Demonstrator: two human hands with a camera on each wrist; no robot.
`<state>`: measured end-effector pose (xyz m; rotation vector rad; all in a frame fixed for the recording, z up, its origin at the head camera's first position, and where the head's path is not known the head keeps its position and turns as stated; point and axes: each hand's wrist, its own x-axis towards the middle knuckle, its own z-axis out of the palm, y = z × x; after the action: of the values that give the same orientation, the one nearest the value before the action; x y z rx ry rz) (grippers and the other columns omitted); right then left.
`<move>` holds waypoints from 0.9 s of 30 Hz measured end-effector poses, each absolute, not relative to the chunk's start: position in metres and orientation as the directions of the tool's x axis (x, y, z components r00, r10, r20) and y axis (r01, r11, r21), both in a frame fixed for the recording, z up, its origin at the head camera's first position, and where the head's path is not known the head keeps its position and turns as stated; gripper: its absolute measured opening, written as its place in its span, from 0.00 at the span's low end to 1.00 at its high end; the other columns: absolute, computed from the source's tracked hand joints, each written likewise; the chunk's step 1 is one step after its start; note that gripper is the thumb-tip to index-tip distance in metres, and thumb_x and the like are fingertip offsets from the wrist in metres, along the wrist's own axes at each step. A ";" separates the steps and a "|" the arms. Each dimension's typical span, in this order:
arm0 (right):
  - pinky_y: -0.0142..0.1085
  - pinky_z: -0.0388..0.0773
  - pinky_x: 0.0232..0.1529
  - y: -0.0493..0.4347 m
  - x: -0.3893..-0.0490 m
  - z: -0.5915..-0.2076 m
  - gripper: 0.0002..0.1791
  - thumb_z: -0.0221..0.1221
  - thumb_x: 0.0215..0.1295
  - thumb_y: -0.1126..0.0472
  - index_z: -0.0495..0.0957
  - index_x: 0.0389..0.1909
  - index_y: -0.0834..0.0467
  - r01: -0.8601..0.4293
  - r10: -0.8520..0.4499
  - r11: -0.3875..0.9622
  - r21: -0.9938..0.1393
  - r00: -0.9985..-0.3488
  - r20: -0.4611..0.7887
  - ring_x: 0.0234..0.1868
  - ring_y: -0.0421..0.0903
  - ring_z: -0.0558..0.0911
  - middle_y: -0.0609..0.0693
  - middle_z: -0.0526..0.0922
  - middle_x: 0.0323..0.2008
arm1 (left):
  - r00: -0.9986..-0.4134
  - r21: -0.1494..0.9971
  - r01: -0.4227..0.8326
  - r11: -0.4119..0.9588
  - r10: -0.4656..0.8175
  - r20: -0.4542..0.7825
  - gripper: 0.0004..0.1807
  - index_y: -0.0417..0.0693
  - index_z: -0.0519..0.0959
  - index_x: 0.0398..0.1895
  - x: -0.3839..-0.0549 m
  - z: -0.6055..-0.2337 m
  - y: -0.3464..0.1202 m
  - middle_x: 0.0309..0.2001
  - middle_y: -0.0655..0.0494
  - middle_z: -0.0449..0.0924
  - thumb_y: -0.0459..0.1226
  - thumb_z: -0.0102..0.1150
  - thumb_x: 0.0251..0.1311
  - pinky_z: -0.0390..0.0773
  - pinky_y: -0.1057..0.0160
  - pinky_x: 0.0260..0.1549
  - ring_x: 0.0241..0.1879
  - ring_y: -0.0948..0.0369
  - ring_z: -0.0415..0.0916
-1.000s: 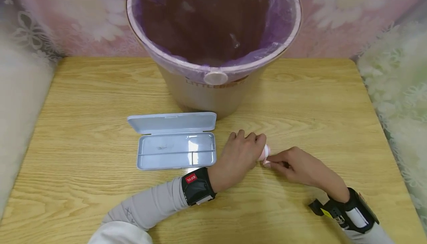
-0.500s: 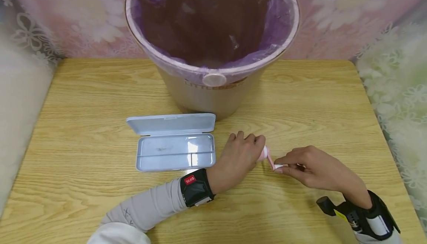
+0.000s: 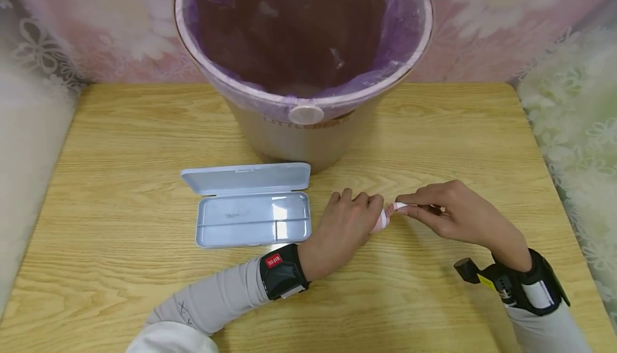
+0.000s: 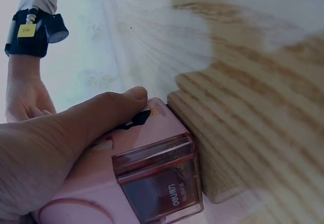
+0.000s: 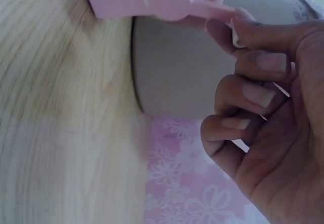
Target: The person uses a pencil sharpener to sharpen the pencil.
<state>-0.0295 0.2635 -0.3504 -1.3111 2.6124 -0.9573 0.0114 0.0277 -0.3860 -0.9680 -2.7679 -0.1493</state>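
My left hand (image 3: 344,238) grips a pink crank pencil sharpener (image 4: 101,165) and rests it on the wooden table. In the left wrist view, the thumb lies along its body, above a clear shavings drawer (image 4: 159,191). With thumb and forefinger, my right hand (image 3: 450,211) pinches the white knob (image 5: 236,37) at the end of the sharpener's pink crank arm (image 5: 215,10). In the right wrist view the other fingers are curled in loosely. From the head camera, the left hand covers most of the sharpener; its crank end sticks out to the right.
A light blue pencil case (image 3: 231,233) lies with its lid raised, left of my left hand. Behind it stands a large bin (image 3: 299,141) lined with a purple bag (image 3: 405,37). Floral cloth (image 3: 487,47) surrounds the table (image 3: 120,144).
My right hand has carried the crank knob round, first out to the right, then up and away from me. The left hand stays put on the sharpener.
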 end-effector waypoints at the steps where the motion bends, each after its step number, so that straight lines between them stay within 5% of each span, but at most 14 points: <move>1: 0.19 0.63 0.24 0.264 -0.032 -0.352 0.10 0.67 0.64 0.66 0.89 0.46 0.58 -0.698 -0.745 0.429 -0.573 -0.632 0.212 0.22 0.24 0.64 0.39 0.85 0.27 | -0.764 0.028 0.625 0.780 0.604 0.225 0.13 0.54 0.73 0.39 0.011 -0.386 0.028 0.29 0.63 0.79 0.44 0.70 0.60 0.75 0.66 0.29 0.28 0.63 0.76; 8: 0.19 0.61 0.22 0.265 -0.039 -0.358 0.13 0.67 0.62 0.68 0.89 0.47 0.57 -0.660 -0.746 0.380 -0.648 -0.633 0.207 0.20 0.24 0.62 0.41 0.87 0.28 | -0.768 0.027 0.621 0.783 0.602 0.218 0.12 0.55 0.73 0.39 0.011 -0.385 0.026 0.29 0.63 0.80 0.43 0.69 0.61 0.73 0.67 0.29 0.28 0.63 0.75; 15: 0.25 0.61 0.22 0.253 -0.051 -0.378 0.12 0.66 0.65 0.65 0.89 0.48 0.55 -0.607 -0.709 0.589 -0.533 -0.705 0.019 0.19 0.26 0.58 0.35 0.77 0.21 | -0.773 -0.009 0.608 0.794 0.595 0.219 0.15 0.55 0.76 0.47 0.011 -0.386 0.025 0.31 0.63 0.81 0.44 0.69 0.61 0.75 0.66 0.30 0.29 0.62 0.77; 20: 0.27 0.66 0.25 0.251 -0.047 -0.401 0.11 0.62 0.69 0.66 0.89 0.45 0.50 -0.550 -0.734 0.619 -0.560 -0.659 -0.165 0.20 0.26 0.63 0.37 0.82 0.26 | -0.781 0.028 0.611 0.791 0.596 0.188 0.19 0.54 0.73 0.40 0.013 -0.387 0.027 0.31 0.63 0.80 0.48 0.73 0.56 0.73 0.66 0.30 0.29 0.61 0.76; 27: 0.23 0.64 0.24 0.254 -0.014 -0.395 0.08 0.64 0.69 0.61 0.85 0.31 0.45 -0.561 -0.776 0.557 -0.612 -0.615 -0.142 0.21 0.24 0.61 0.32 0.71 0.21 | -0.779 0.042 0.614 0.788 0.596 0.193 0.18 0.54 0.72 0.38 0.012 -0.385 0.028 0.30 0.63 0.79 0.49 0.73 0.57 0.73 0.66 0.30 0.29 0.62 0.75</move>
<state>-0.0140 0.2539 -0.3953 -1.0864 2.3975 -0.7389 0.0124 0.0279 -0.3846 -0.9579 -2.8091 -0.1524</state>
